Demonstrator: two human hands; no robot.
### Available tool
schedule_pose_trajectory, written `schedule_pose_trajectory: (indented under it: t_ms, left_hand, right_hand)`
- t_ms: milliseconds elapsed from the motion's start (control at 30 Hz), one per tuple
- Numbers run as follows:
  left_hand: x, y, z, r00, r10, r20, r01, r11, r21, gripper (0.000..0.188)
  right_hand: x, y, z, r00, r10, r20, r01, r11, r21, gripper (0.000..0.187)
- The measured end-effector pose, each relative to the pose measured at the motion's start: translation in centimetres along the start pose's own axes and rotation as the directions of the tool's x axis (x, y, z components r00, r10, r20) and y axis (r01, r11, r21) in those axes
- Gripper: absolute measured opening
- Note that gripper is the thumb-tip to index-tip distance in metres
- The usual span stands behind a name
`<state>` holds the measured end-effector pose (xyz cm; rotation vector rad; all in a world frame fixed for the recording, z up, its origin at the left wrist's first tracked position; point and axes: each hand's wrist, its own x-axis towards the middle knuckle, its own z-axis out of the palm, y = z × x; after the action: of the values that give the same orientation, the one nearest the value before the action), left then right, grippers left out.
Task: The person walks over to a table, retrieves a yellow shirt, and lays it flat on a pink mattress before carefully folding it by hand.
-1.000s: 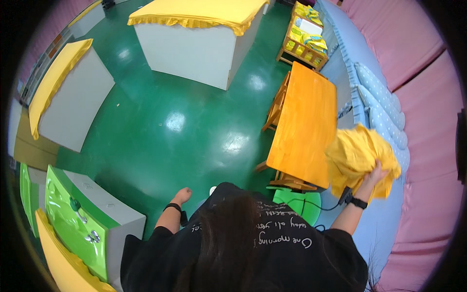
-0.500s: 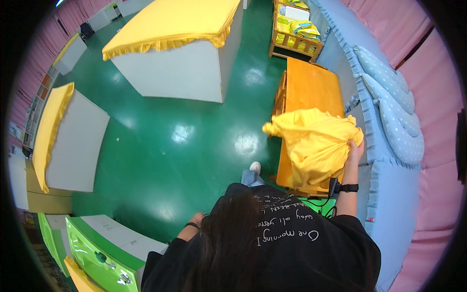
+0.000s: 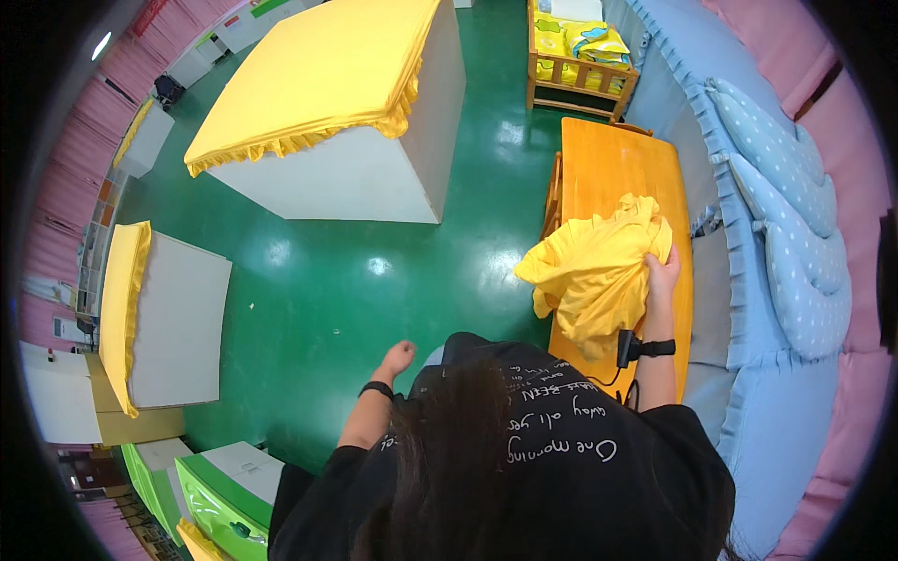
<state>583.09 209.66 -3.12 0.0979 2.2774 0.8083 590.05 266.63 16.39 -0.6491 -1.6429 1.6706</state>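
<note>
My right hand [image 3: 663,273] grips a bunched yellow cloth [image 3: 599,271] with a gathered, ruffled edge. The cloth hangs in loose folds over the near part of an orange wooden table [image 3: 613,168]; whether it touches the tabletop I cannot tell. A black strap with a small black device [image 3: 631,349] and a cable circles my right wrist. Out to the left of my body, above the green floor, my left hand [image 3: 400,356] is curled closed with nothing visible in it. A dark band is on that wrist.
A white cabinet [image 3: 327,178] under a yellow ruffled cover stands ahead, a similar one [image 3: 182,323] at left. Beyond the table is a wooden cot [image 3: 580,75] with yellow bedding. Blue draped fabric and dotted cushions [image 3: 795,252] line the right. Green toy-kitchen units [image 3: 220,496] stand lower left.
My right hand and the cloth have shifted slightly left, and the cloth's folds have changed shape. My left hand has swung forward from beside my body. The whole view has shifted as I move.
</note>
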Motion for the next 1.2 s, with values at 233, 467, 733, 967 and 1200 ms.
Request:
schedule_pose_trajectory:
  t_ms: [233, 467, 733, 967, 1200]
  left_hand:
    - [10.6, 10.1, -7.4, 0.991, 0.132, -0.025, -0.133, 0.989, -0.061, 0.033]
    - [25.6, 18.6, -16.3, 0.929, 0.302, -0.215, -0.361, 0.868, -0.342, 0.033]
    - [39.3, 30.0, -23.9, 0.938, 0.315, -0.146, -0.346, 0.806, -0.48, 0.076]
    - [48.6, 34.1, -26.4, 0.963, 0.035, -0.266, -0.205, 0.736, -0.646, 0.082]
    - [55.8, 36.1, -29.0, 0.949, -0.155, -0.275, -0.276, 0.015, -0.961, 0.065]
  right_hand:
    - [5.7, 2.2, 3.1, 0.981, 0.149, -0.124, -0.135, 0.984, 0.116, 0.049]
    - [13.6, 0.7, 10.8, 0.988, 0.111, -0.103, -0.105, 0.993, 0.062, 0.049]
    - [23.7, -2.3, 20.3, 0.994, 0.045, -0.097, -0.035, 0.994, 0.101, 0.049]
    - [31.3, -2.6, 25.4, 0.998, 0.058, -0.02, -0.055, 0.993, 0.102, 0.052]
    - [38.0, 1.1, 23.7, 0.986, 0.168, 0.007, -0.168, 0.985, 0.034, 0.056]
